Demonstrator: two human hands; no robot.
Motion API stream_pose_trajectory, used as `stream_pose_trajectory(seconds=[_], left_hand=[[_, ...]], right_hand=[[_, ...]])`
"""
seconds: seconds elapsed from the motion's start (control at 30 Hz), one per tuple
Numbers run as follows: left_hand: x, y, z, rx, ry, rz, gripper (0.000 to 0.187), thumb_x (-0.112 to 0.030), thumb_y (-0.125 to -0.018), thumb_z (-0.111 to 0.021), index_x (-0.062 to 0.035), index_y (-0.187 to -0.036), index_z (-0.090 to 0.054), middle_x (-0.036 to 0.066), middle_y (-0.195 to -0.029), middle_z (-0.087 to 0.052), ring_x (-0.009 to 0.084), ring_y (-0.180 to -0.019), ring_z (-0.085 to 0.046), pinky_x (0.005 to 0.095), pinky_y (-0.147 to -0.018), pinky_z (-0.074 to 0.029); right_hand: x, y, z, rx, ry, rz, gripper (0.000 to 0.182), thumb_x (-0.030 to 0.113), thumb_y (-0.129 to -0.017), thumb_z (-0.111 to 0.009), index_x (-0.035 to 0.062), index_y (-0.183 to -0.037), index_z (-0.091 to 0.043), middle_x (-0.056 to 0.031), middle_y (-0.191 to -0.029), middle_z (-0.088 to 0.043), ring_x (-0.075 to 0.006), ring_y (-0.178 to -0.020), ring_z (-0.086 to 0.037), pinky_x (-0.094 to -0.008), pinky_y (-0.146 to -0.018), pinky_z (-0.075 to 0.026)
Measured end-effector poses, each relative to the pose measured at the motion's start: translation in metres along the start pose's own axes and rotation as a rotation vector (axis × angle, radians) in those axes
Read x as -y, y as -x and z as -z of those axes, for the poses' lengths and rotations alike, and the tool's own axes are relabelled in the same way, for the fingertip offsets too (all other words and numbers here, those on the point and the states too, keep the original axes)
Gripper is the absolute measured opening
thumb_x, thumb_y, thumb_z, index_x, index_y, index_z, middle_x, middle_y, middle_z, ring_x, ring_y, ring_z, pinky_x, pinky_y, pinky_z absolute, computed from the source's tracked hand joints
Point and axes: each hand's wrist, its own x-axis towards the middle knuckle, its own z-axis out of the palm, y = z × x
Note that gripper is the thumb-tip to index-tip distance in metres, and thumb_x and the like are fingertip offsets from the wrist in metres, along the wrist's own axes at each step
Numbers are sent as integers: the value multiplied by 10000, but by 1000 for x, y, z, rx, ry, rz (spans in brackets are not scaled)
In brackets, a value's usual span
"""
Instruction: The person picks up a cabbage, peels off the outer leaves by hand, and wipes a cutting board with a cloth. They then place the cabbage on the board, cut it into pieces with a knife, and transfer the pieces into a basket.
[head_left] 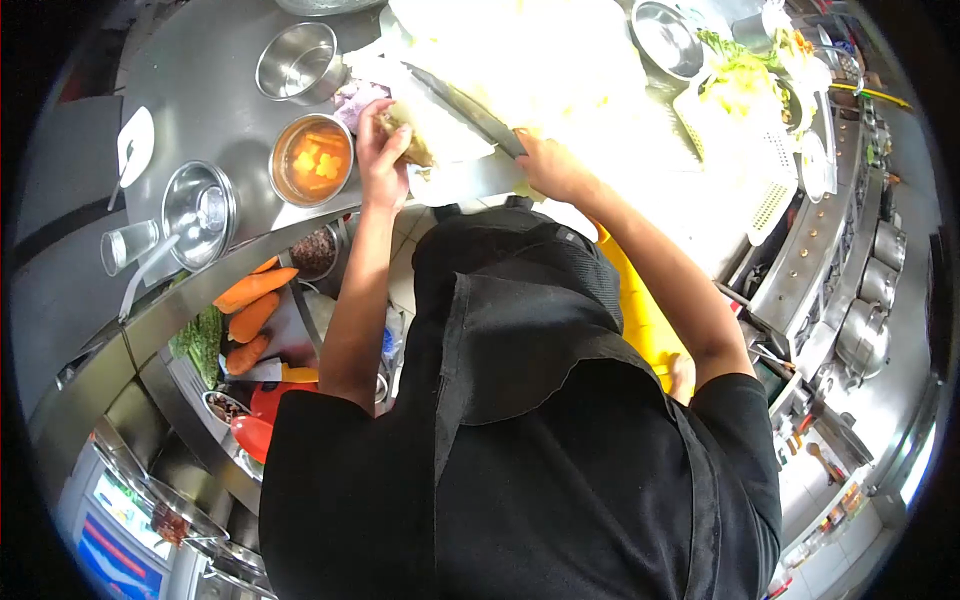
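My right hand [552, 168] is closed round the handle of a kitchen knife [462, 104]. Its long blade points up and left over a white cutting board [462, 182]. My left hand [384, 160], at the board's left side, grips a brownish-yellow piece of food [416, 150] whose kind I cannot make out. Purplish peelings or leaves [360, 100] lie just beyond the left hand. Beside that hand stands a steel pot [283, 182] with orange flower-shaped carrot slices [318, 165] in liquid. Glare washes out much of the board and what lies on it.
Near the pot are an empty steel pot [298, 62], stacked metal bowls [200, 212] and a glass [128, 246]. Whole carrots [254, 316] and a bitter gourd [208, 340] sit on a lower shelf. To the right, a perforated tray [772, 190] and leafy greens [740, 80].
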Motion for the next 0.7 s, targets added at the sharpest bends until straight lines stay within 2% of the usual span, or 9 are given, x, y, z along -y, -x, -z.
stream_pose_trajectory(seconds=[0.03, 0.13, 0.23, 0.27, 0.33, 0.43, 0.57, 0.67, 0.7], left_hand=[[-6, 5, 2, 2, 80, 3, 386, -27, -811, -564, -56, -1174, -440, 64, -1046, -515, 164, -974, -524, 310, -861, -455], [-12, 19, 17, -69, 204, 39, 406, -71, -836, -548, -72, -1221, -419, 69, -1149, -491, 191, -1076, -505, 337, -879, -463], [-16, 35, 25, -6, 341, 67, 425, -73, -849, -532, -84, -1254, -406, 91, -1211, -476, 233, -1127, -491, 390, -924, -454], [-13, 37, 28, -39, 327, 80, 430, -94, -850, -542, -84, -1257, -404, 96, -1221, -471, 240, -1130, -490, 397, -929, -452], [-9, 38, 32, -2, 296, 84, 439, -113, -848, -555, -85, -1259, -402, 94, -1224, -468, 241, -1127, -491, 395, -925, -454], [-8, 42, 38, -7, 265, 154, 458, -140, -851, -564, -87, -1271, -390, 90, -1224, -473, 255, -1133, -487, 415, -926, -447], [-5, 53, 33, -17, 219, 126, 465, -155, -859, -565, -87, -1280, -378, 97, -1211, -483, 260, -1119, -497, 426, -910, -455], [4, 62, 32, -61, 193, 99, 467, -161, -867, -552, -89, -1289, -366, 102, -1219, -481, 265, -1134, -490, 437, -916, -451], [3, 68, 19, -79, 150, 61, 457, -162, -872, -546, -87, -1286, -369, 100, -1222, -482, 263, -1132, -491, 437, -921, -448]], right_hand=[[14, 1, 6, 2, -17, 4, 273, 89, -846, -503, -46, -1083, -484, -253, -913, -615, -433, -851, -588, -469, -792, -452], [48, 3, 31, 179, -5, -24, 274, 108, -858, -493, -41, -1088, -497, -215, -756, -620, -371, -689, -619, -436, -657, -493], [64, 13, 57, 263, -150, -108, 315, 149, -886, -481, -30, -1144, -502, -102, -561, -526, -163, -430, -519, -303, -431, -450], [58, 16, 59, 246, -155, -116, 315, 149, -886, -481, -30, -1144, -502, -102, -561, -526, -163, -430, -519, -303, -431, -450], [36, 21, 62, 224, -229, 67, 379, 158, -897, -489, -26, -1228, -469, -85, -563, -530, -149, -451, -519, -295, -436, -446], [3, 19, 56, 227, -248, 56, 458, 165, -906, -499, -21, -1314, -407, -71, -565, -537, -131, -471, -519, -281, -435, -439], [-8, 33, 60, 218, -353, -4, 489, 164, -913, -517, -19, -1345, -378, -48, -608, -567, -113, -490, -521, -255, -457, -445], [-19, 36, 58, 168, -435, 32, 487, 167, -915, -531, -18, -1340, -383, -40, -628, -571, -110, -491, -518, -257, -456, -442], [-30, 32, 59, 227, -476, 59, 504, 184, -916, -546, -17, -1346, -375, -39, -645, -568, -102, -535, -532, -256, -483, -446]])
